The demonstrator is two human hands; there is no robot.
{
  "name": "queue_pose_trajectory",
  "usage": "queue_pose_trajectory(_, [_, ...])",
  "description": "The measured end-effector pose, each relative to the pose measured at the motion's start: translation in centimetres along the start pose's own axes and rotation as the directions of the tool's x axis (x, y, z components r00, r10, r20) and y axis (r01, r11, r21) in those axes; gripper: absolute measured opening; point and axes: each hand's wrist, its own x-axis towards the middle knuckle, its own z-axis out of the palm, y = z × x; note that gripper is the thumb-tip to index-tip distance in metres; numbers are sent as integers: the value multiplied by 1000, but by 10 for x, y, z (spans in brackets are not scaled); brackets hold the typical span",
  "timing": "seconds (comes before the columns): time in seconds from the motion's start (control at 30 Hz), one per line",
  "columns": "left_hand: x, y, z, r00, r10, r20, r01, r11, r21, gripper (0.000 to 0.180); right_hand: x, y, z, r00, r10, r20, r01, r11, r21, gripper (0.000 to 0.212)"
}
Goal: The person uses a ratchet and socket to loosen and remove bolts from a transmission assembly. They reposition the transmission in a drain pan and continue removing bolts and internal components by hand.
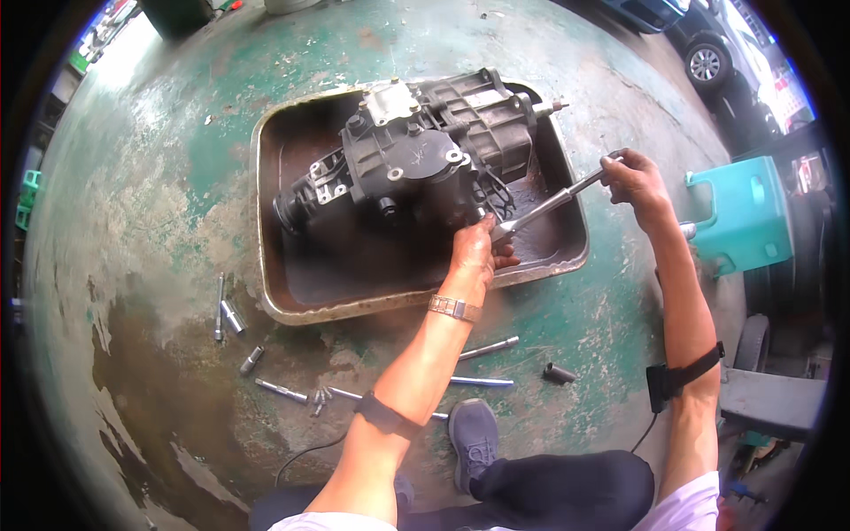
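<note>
Steel ratchet wrench (pixel 549 205): right hand (pixel 633 177) fingers closed on handle for leverage; left hand (pixel 474 252) fingers clasp head, steadying socket on gearbox (pixel 416 150) in oily tray (pixel 266 212).

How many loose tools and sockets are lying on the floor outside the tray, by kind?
Long rods or extension bars: 5
Short sockets: 3
Small bits in a cluster: 1 cluster, too small to count
Total: 8 countable pieces, plus the cluster.
</note>
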Motion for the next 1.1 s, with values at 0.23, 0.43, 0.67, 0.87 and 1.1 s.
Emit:
queue_pose_trajectory(0.23, [4,-2,3,1000,-7,1,7,997,-74,32,31,-5,27,986,20,-163,-28,998,-48,25])
queue_pose_trajectory(0.43, [2,0,4,999,-12,-51,8,997,-77,28,29,32,48,872,139,-470,-64,983,172,27])
queue_pose_trajectory(0.67, [8,-2,-3,999,-44,13,46,989,-142,25,26,5,50,916,-7,-401,56,992,111,23])
queue_pose_trajectory(0.87, [13,-5,-11,996,-73,55,83,975,-208,27,5,-41,89,952,-206,-228,272,909,315,22])
queue_pose_trajectory(1.1, [21,-6,-20,984,-102,146,138,955,-261,29,-36,-83,157,929,-369,2,358,903,237,18])
